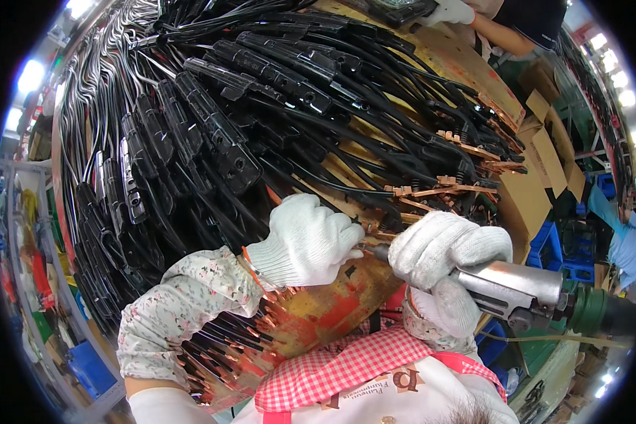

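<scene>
My right hand [449, 247], in a white knit glove, is wrapped round a silver air screwdriver [519, 280] with a dark green rear end. Its dark bit [376, 250] points left and reaches the fingertips of my left hand [308, 242]. That hand, gloved in white too, is closed; what lies inside its fingers is hidden. Just beyond both hands, copper clamps [442, 189] sit at the ends of black cables [371, 169]. Under my left forearm, more dark cables [237, 336] show bare copper tips.
A large heap of black plastic-cased cables [212, 127] covers the worn yellow and red table [332, 311]. At the right are an opened cardboard box [540, 159] and blue crates [544, 247]. Across the table, another person's gloved hand [451, 12] is at work.
</scene>
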The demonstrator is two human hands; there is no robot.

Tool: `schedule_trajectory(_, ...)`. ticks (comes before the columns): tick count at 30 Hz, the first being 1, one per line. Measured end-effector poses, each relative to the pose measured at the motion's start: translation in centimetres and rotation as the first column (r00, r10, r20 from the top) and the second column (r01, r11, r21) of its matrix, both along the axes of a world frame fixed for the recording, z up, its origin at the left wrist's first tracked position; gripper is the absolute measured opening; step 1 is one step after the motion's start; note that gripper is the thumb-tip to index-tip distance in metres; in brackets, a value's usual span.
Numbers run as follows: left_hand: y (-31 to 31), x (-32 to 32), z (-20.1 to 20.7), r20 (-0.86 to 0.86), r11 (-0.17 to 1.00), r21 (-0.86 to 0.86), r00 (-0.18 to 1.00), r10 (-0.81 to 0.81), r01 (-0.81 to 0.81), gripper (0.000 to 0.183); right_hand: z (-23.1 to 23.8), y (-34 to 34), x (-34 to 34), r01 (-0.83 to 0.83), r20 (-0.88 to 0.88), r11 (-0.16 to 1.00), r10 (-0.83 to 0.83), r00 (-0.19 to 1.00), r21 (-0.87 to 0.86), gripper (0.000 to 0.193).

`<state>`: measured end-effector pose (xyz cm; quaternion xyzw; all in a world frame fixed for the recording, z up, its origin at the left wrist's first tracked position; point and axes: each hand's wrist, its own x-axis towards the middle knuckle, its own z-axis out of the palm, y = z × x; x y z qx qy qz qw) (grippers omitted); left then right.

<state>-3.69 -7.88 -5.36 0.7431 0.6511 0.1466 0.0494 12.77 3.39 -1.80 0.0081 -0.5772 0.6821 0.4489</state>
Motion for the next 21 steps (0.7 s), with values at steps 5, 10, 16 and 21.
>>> schedule_trajectory(5,0.0,0.0,0.1,0.002,1.000,0.008,1.000,-0.017,0.017,0.025,-0.1,1.1,0.8,-0.177,-0.015,0.981,0.178,0.984,0.081,0.035)
schedule_trajectory(10,0.1,0.0,0.1,-0.009,0.999,-0.028,1.000,-0.015,0.015,0.024,-0.3,0.1,0.2,-0.047,-0.060,0.996,0.051,0.997,0.071,0.032)
schedule_trajectory(16,0.1,0.6,-0.1,0.010,0.987,0.156,0.999,-0.049,0.047,0.022,0.9,1.1,5.2,-0.113,-0.041,0.838,0.107,0.993,-0.534,0.031)
schedule_trajectory(21,0.1,0.1,1.5,0.021,0.993,0.102,0.998,-0.064,0.062,0.032,-3.3,5.4,13.9,0.710,0.763,0.561,-0.201,0.615,-0.425,0.032)
